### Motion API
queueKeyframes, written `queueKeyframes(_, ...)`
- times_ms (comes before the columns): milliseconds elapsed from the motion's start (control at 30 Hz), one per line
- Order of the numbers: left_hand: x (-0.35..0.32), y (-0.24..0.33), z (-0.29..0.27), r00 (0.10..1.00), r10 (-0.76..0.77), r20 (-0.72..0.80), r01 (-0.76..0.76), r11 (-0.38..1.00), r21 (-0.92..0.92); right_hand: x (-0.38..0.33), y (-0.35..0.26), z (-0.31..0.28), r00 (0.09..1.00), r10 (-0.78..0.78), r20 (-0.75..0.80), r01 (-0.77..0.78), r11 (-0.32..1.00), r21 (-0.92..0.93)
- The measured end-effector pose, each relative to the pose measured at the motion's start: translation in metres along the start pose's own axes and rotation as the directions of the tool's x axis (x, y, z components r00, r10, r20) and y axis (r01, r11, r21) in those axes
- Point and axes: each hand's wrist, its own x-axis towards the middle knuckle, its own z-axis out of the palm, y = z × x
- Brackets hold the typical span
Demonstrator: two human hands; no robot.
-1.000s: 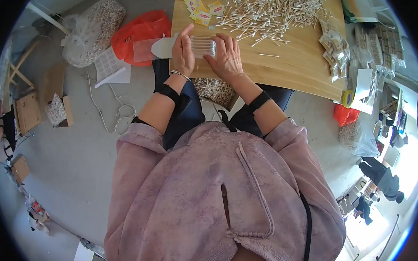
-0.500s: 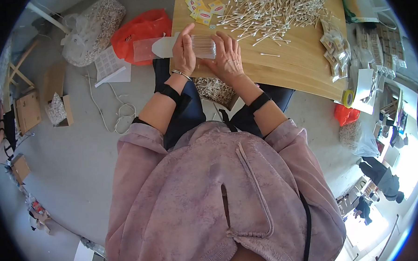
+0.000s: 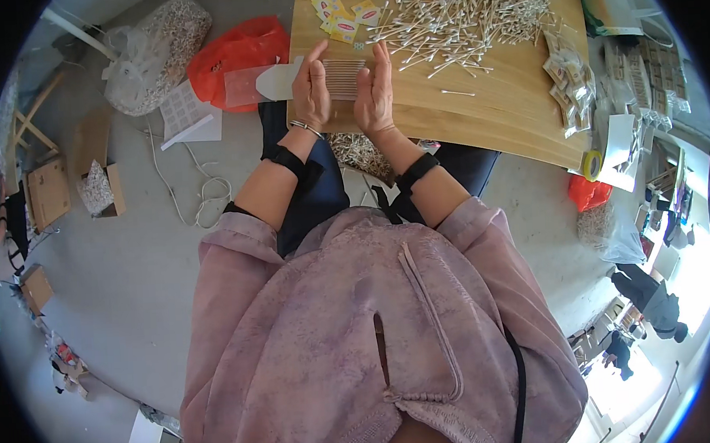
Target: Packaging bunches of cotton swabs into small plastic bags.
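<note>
Head view: I see a large loose heap of cotton swabs [image 3: 473, 14] unsorted on the tabletop [image 3: 485, 109], while a row of swabs [image 3: 342, 78] is gathered; I judge the work partly done, with most remaining. The row sits between the left hand [image 3: 311, 85] and right hand [image 3: 375, 90], whose fingers press flat against its ends, grasping it just above the tabletop's near edge.

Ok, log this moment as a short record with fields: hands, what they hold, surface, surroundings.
left hand: pressed flat against the left end of the bundle
right hand: pressed against its right end
held: bundle of cotton swabs, lined up side by side
surface: wooden table
on the table: loose swab pile, small packets
floor: red plastic bag
</note>
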Motion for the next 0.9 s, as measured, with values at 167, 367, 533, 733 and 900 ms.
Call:
queueKeyframes(167, 0.000, -0.008, 0.002, 0.999, 0.036, 0.001, -0.036, 0.999, -0.004, 0.003, -0.001, 0.011, 1.000, 0.015, 0.028, -0.017, 0.997, 0.073)
queueKeyframes(367, -0.002, -0.004, 0.000, 1.000, 0.025, 0.013, -0.025, 0.999, 0.029, 0.004, -0.009, 0.010, 0.994, 0.053, 0.091, -0.062, 0.993, 0.099)
queueKeyframes(533, -0.003, 0.000, 0.004, 1.000, 0.028, -0.007, -0.028, 0.998, 0.048, 0.007, 0.006, 0.006, 0.970, 0.228, 0.081, -0.239, 0.864, 0.443)
queueKeyframes(733, -0.001, -0.007, 0.004, 0.998, 0.050, -0.029, -0.051, 0.998, -0.046, 0.019, 0.010, -0.027, 0.905, 0.394, 0.162, -0.392, 0.617, 0.682)
queueKeyframes(900, 0.000, -0.010, 0.005, 0.999, 0.025, -0.047, -0.028, 0.998, -0.053, 0.014, 0.013, -0.044, 0.969, 0.178, 0.171, -0.229, 0.908, 0.350)
